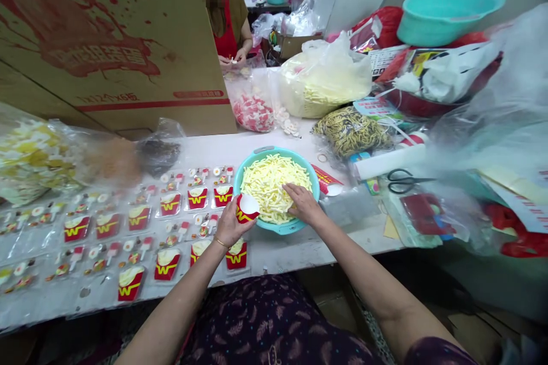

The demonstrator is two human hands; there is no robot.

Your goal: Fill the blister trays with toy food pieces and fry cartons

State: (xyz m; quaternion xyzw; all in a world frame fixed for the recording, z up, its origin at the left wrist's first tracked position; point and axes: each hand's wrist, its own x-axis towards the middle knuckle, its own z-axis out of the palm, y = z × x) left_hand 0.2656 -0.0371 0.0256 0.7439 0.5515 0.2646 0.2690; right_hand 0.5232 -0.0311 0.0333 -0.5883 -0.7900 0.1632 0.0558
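My left hand (230, 223) grips a small red toy fries carton (247, 209) with a yellow mark; its pale inside faces up and I see no sticks in it. The carton is beside the left rim of a turquoise basin (283, 230) heaped with pale yellow toy fries (268, 182). Over the right part of the heap lies my right hand (305, 203), fingers stretched out and touching the fries; its thumb is partly hidden. Near my left wrist, filled red cartons (236, 256) rest on clear plastic trays beside tiny toy foods.
Rows of clear trays (139, 217) cover the table's left side. A large cardboard box (154, 40) stands behind them. Bags of fries (325, 82) and dark-yellow pieces (353, 132) lie at the back right, scissors (402, 181) at right. Across the table sits a person (231, 23).
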